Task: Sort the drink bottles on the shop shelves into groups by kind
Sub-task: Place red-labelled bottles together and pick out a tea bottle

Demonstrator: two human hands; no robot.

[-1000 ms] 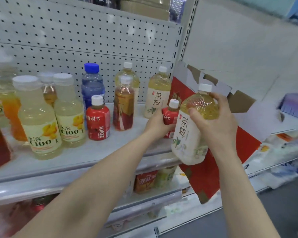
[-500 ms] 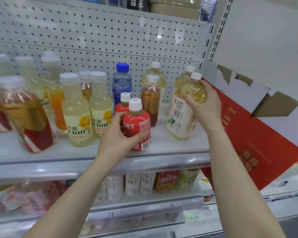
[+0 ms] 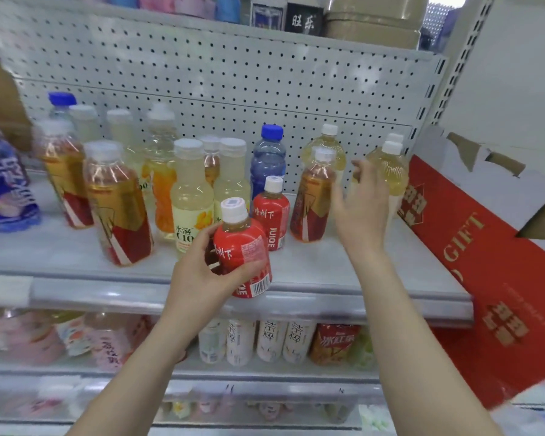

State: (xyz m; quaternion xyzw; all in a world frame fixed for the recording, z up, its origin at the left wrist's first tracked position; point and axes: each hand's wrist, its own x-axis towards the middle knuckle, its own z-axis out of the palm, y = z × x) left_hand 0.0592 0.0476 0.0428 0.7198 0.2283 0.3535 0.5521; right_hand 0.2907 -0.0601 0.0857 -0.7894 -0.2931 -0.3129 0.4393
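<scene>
My left hand grips a small red juice bottle with a white cap, tilted, just above the front edge of the grey shelf. A second red juice bottle stands behind it. My right hand hovers with fingers spread and holds nothing, just left of two yellow tea bottles standing at the shelf's right end. A brown tea bottle with a red label stands between the hands.
Pale C100 bottles, a blue water bottle, more brown tea bottles and a purple pack crowd the shelf's left. A red gift box leans at the right. More bottles lie on the lower shelf.
My right hand has let go of the yellow tea bottle, which now stands at the shelf's right end. My left hand has carried the red juice bottle forward toward the shelf's front edge.
</scene>
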